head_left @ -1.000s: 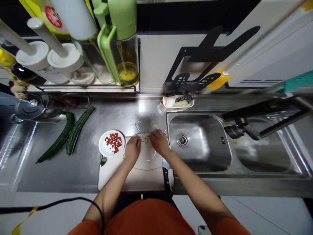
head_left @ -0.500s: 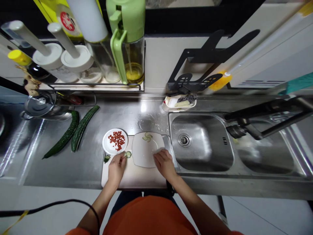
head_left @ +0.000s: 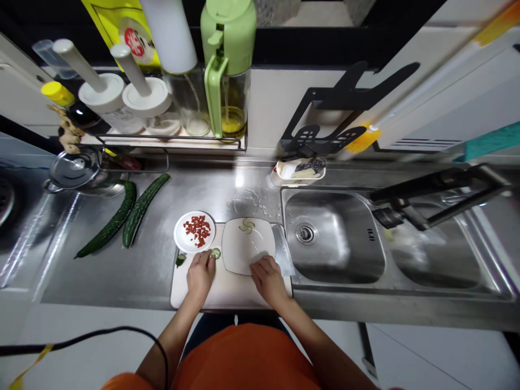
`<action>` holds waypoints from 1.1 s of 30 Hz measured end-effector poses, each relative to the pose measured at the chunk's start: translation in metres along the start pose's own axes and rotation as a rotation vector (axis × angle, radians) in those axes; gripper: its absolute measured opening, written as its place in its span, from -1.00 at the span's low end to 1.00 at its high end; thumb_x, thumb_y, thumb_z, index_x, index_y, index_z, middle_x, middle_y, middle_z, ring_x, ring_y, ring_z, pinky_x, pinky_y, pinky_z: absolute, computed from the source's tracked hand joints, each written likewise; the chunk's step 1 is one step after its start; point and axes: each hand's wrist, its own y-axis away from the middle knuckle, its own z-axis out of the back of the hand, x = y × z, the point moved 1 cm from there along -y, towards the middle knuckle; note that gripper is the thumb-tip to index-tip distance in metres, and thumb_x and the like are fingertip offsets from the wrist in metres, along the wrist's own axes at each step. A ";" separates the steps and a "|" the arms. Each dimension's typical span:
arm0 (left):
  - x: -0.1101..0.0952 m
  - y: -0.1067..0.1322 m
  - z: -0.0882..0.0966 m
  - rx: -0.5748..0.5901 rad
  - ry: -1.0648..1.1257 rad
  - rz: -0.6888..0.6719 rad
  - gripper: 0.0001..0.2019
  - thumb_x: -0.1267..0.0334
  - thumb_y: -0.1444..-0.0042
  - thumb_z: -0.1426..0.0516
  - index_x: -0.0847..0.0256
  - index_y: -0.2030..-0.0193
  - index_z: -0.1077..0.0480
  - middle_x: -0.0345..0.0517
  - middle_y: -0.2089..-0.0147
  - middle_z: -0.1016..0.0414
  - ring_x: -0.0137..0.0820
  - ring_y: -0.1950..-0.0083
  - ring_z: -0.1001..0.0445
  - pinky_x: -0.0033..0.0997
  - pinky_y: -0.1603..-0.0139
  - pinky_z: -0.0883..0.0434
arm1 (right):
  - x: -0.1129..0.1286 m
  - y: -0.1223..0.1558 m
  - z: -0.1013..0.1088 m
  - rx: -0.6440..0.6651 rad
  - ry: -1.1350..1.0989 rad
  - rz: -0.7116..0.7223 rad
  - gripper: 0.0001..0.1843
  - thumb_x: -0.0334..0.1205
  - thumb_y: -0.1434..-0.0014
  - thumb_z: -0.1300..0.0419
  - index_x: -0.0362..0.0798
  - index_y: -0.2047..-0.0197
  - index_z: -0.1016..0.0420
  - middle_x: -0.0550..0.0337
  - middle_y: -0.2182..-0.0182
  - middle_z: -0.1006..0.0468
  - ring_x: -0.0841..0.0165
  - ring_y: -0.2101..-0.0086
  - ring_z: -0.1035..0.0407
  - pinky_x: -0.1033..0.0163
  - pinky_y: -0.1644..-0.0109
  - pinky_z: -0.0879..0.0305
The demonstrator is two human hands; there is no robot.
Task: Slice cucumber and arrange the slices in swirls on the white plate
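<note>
Head view: bending left hand (head_left: pixel 201 273) at the edge of the slices (head_left: pixel 215 253) on the board (head_left: pixel 233 292), not showing whether pinching one; bending right hand (head_left: pixel 268 277) over the near right corner of the plate (head_left: pixel 242 252), perhaps steadying it, with grip impossible to tell. Having the plate between both hands, probably for short reach. Probably hiding the handle of the knife (head_left: pixel 283 249) under right hand.

The room is dim, lit coolly. A white glare spot marks the silver stainless-steel worktop (head_left: pixel 195 192); softer sheen fills the rectangular steel sink basin (head_left: pixel 345 238). The white rounded-square plate (head_left: pixel 241 252) looks fairly clear. Wide-angle distortion stretches the edges, where the teal cloth (head_left: pixel 493 142) blurs.
</note>
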 end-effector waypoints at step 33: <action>-0.052 -0.005 0.020 0.540 1.068 0.313 -0.87 0.23 0.06 -0.16 0.24 0.42 -0.34 -0.33 0.57 -0.22 -0.59 0.55 -0.13 -0.56 0.50 -0.04 | 0.027 -0.038 -0.003 0.145 -0.814 -0.547 -0.78 -0.16 -0.08 -0.18 -0.02 0.22 -0.55 0.14 0.27 -0.58 0.29 0.24 -0.42 0.23 0.24 -0.29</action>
